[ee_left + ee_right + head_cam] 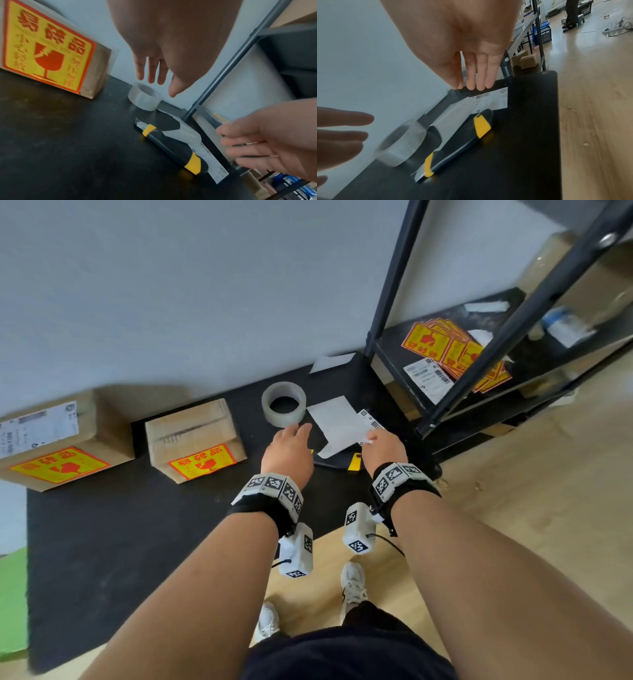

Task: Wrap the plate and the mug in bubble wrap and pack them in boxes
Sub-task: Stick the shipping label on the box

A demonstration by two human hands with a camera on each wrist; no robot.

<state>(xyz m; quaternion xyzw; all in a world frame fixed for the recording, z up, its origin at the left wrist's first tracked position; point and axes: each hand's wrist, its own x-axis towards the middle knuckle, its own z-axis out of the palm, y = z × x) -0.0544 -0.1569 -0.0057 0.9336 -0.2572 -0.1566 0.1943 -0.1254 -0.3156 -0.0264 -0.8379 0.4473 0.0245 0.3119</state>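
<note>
While both hands hover with fingers spread and holding nothing, left hand point(287, 450) above tape roll point(283, 408), right hand point(385, 447) over shipping label point(337, 424), utility knife point(173, 147) on black table point(137, 525), two sealed boxes point(195, 438) beside.

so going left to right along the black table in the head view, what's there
large box → small box → tape roll → left hand → right hand → shelf rack

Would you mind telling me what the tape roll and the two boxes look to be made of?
Tape roll: clear, glossy plastic film, it seems; the dark table shows through it. Small box and large box: matte brown cardboard, probably corrugated, with glossy yellow fragile stickers.
</note>
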